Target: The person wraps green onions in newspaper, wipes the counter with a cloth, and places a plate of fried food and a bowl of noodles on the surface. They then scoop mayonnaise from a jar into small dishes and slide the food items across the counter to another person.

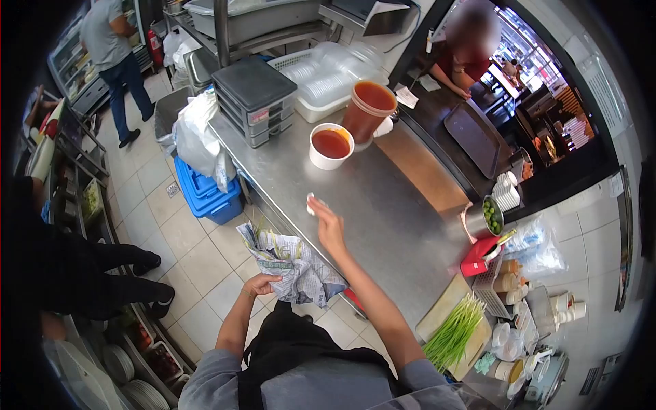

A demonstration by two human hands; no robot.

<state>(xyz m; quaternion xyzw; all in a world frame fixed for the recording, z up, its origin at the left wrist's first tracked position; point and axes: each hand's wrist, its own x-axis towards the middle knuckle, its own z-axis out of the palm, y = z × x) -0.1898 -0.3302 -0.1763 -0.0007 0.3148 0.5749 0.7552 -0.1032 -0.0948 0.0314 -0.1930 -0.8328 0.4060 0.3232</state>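
Observation:
My left hand [262, 284] grips a crumpled newspaper bundle [295, 263] at the counter's near edge. Some thin green stalks [254, 239] poke out of the paper's far end. Over the steel counter [273, 179], my right hand [329, 229] reaches forward with a small white wad [311, 204] at its fingertips; what the wad is made of I cannot tell. Beyond that hand stand a white tub of red-orange sauce [331, 146] and a taller clear container of red liquid [367, 113].
Small grey drawers [254, 96] and a basket of clear plastic lids [328, 75] line the counter's back. Green stalks [454, 331] lie on a cutting board [437, 307] at right. A blue lidded bin [205, 195] is on the floor. People stand at left and behind the serving window.

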